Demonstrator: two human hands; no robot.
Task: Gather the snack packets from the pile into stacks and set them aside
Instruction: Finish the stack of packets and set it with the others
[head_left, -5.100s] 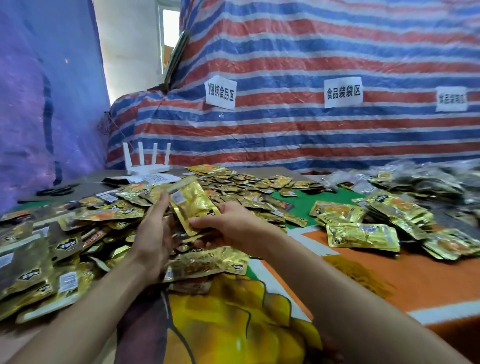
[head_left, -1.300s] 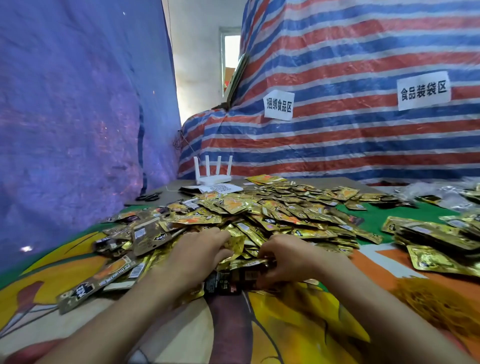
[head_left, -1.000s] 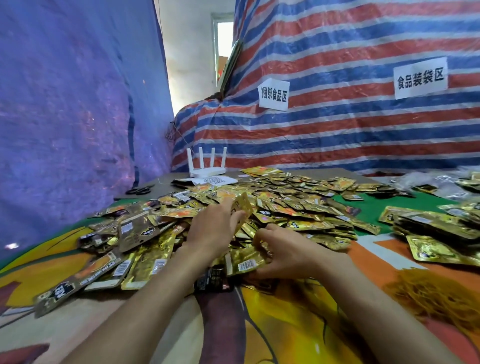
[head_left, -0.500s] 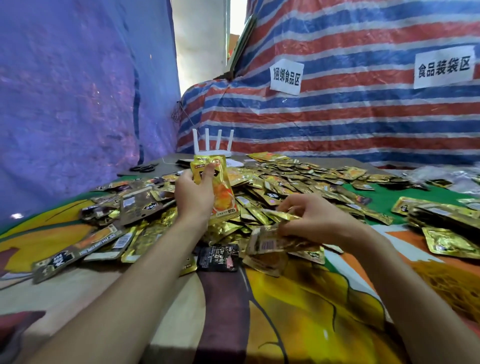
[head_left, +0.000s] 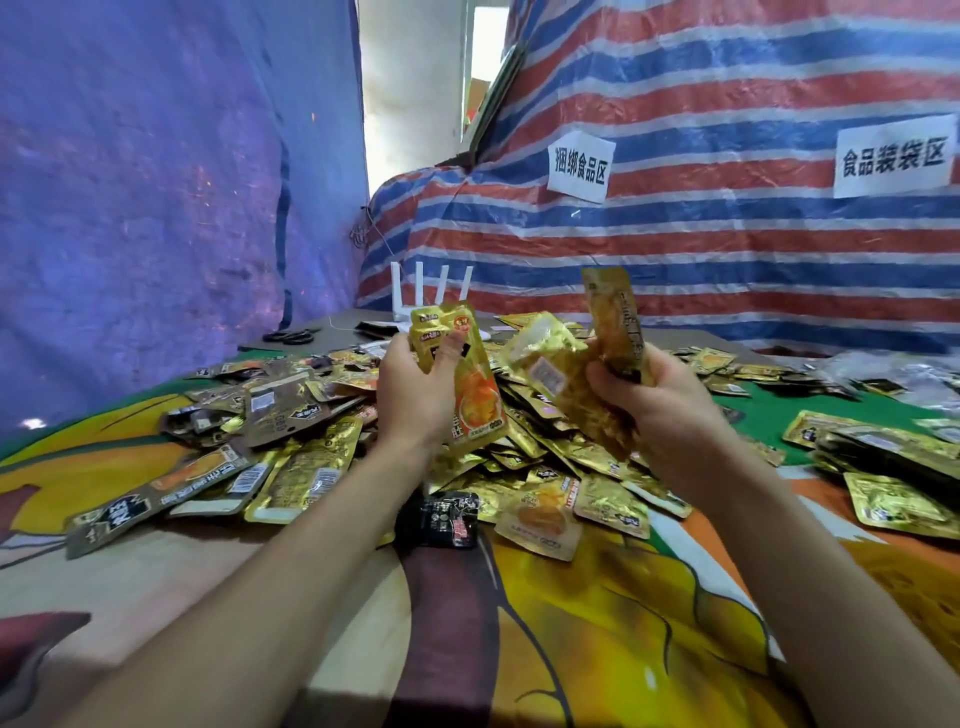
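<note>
The pile of snack packets (head_left: 311, 415) lay spread over the middle and left of the table, gold and brown foil overlapping in no order and running back towards the far edge. Two lots of it were off the table and in your hands. Your left hand (head_left: 413, 395) gripped an orange-fronted gold packet (head_left: 475, 410) near its top, thumb across the front and fingers curled behind, so that it hung upright above the pile. Your right hand (head_left: 660, 405) clutched a loose bundle of packets (head_left: 566, 374), fingers curled round their lower ends. They fanned out to the left, and one tall packet (head_left: 615, 322) stuck up above the rest.

Half a second before, that bundle had drooped low from your right hand, close to the pile. You had since raised it, and it stood level with the left hand's packet, just beside it but apart. The left hand's hold had not changed.

At the near edge of the pile a single black packet (head_left: 441, 519) lay flat, partly hidden behind your left forearm. Gathered stacks (head_left: 883, 452) of gold packets sat well apart on the right side of the table, on the green and orange parts of the printed tablecloth (head_left: 597, 623). Beyond them lay a heap of clear bags (head_left: 893, 371).

At the back of the table stood a white router (head_left: 431, 291) with four aerials, and black scissors (head_left: 288, 336) lay to its left. A striped tarp (head_left: 727, 249) behind bore two paper signs (head_left: 579, 165), and a blue tarp (head_left: 156, 182) hung on the left
</note>
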